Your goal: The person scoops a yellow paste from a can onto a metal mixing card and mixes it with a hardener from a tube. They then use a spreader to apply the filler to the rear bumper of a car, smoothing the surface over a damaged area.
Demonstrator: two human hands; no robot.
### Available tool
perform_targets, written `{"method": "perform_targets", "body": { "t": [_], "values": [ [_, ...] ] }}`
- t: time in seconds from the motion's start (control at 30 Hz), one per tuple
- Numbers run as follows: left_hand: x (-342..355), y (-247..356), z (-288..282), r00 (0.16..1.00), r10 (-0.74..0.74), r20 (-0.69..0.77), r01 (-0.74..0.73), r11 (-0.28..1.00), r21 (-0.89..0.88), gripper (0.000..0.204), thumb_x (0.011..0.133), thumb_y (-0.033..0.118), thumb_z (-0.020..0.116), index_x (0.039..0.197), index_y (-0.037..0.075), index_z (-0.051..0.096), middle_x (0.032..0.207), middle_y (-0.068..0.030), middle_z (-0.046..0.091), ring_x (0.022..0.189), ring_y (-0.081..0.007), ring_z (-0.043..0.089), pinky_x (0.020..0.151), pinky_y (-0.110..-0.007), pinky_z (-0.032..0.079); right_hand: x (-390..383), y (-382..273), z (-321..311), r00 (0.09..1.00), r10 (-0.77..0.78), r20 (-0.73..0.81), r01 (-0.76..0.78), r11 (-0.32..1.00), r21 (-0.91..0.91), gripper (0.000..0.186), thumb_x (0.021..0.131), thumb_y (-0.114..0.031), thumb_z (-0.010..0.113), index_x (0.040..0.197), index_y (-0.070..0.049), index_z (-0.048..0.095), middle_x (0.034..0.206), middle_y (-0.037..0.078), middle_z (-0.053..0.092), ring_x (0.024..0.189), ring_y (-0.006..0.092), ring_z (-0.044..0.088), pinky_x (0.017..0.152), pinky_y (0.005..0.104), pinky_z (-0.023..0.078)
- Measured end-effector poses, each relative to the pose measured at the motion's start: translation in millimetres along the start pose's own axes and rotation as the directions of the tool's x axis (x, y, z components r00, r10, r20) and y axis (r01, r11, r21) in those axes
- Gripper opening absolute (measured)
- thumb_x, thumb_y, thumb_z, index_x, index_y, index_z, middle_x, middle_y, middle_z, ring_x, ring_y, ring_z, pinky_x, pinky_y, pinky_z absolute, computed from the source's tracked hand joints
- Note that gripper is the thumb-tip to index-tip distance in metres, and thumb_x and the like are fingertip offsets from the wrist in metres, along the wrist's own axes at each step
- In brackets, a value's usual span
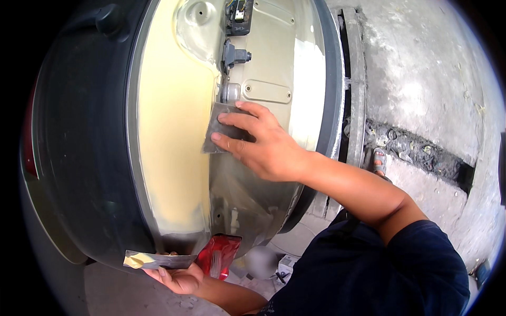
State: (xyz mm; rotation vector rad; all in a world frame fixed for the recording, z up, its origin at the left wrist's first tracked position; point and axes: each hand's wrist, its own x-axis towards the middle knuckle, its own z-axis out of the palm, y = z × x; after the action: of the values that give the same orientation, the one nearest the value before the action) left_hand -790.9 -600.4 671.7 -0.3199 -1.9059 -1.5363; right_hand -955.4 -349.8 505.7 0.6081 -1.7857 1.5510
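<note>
No text, label, number or sign is legible. Marks noted:

1. Black housing (241, 27), at the upper edge of the vehicle body (174, 126): small pale marks on its lower face; too small to read.
2. White box (287, 262), on the floor (416, 68) just beyond the lower edge of the vehicle body: dark marks; unreadable at this size.
3. Dark blue shirt (363, 268): small pale specks near the lower front; lettering cannot be confirmed.
</note>
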Motion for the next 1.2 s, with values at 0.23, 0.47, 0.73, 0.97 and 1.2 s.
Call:
{"method": "perform_targets", "body": {
  "t": [0.23, 0.47, 0.73, 0.97, 1.2],
  "values": [
    [0, 0, 7, 0.996, 0.025, -0.084, -0.024, 1.0, 0.017, 0.047, 0.089, 0.012, 0.046, 0.135, 0.004, 0.043, 0.131, -0.0164, 0.047, 0.106, -0.0269, 0.056, 0.081, -0.038, 0.054, -7, -14, 4, 0.998, 0.056, 0.002, -0.056, 0.992, 0.116, 0.057, 0.068, 0.001, 0.068, 0.123, -0.011, 0.06, 0.131, 0.015, 0.044, 0.12, 0.0404, 0.038, 0.102, 0.0473, 0.036],
    [0, -1, 5, 0.999, 0.034, -0.037, -0.035, 0.999, -0.017, 0.045, 0.089, 0.011, 0.046, 0.133, 0.005, 0.046, 0.131, -0.0165, 0.048, 0.104, -0.0268, 0.056, 0.078, -0.036, 0.055, -33, -25, 20, 0.996, 0.086, -0.007, -0.083, 0.975, 0.204, 0.058, 0.068, 0.0, 0.068, 0.124, -0.009, 0.058, 0.131, 0.017, 0.042, 0.119, 0.0411, 0.038, 0.102, 0.0476, 0.035],
    [0, -3, -2, 0.998, 0.051, 0.02, -0.05, 0.997, -0.061, 0.046, 0.089, 0.011, 0.045, 0.134, 0.005, 0.045, 0.131, -0.017, 0.047, 0.104, -0.0279, 0.056, 0.082, -0.037, 0.053, -44, -43, 33, 0.995, 0.102, 0.015, -0.103, 0.976, 0.19, 0.058, 0.069, -0.002, 0.068, 0.125, -0.007, 0.056, 0.131, 0.018, 0.042, 0.118, 0.0404, 0.038, 0.101, 0.0478, 0.035],
    [-9, -3, 12, 1.0, -0.001, 0.022, 0.003, 0.997, -0.072, 0.054, 0.087, 0.009, 0.045, 0.139, 0.0, 0.035, 0.136, -0.0201, 0.042, 0.106, -0.0293, 0.055, 0.082, -0.038, 0.052, -42, -61, 37, 0.992, 0.108, -0.058, -0.095, 0.976, 0.198, 0.056, 0.071, -0.003, 0.067, 0.126, -0.006, 0.055, 0.131, 0.019, 0.042, 0.117, 0.0404, 0.039, 0.101, 0.0467, 0.035],
    [-37, 6, 71, 0.965, -0.255, -0.057, 0.251, 0.966, -0.059, 0.058, 0.084, 0.004, 0.047, 0.139, -0.003, 0.031, 0.139, -0.0194, 0.04, 0.127, -0.0321, 0.041, 0.108, -0.045, 0.03, -57, -88, -9, 0.983, 0.132, 0.129, -0.183, 0.782, 0.596, 0.048, 0.078, -0.006, 0.066, 0.125, 0.0, 0.056, 0.133, 0.02, 0.043, 0.119, 0.0335, 0.043, 0.097, 0.04, 0.039]
  ]
}}
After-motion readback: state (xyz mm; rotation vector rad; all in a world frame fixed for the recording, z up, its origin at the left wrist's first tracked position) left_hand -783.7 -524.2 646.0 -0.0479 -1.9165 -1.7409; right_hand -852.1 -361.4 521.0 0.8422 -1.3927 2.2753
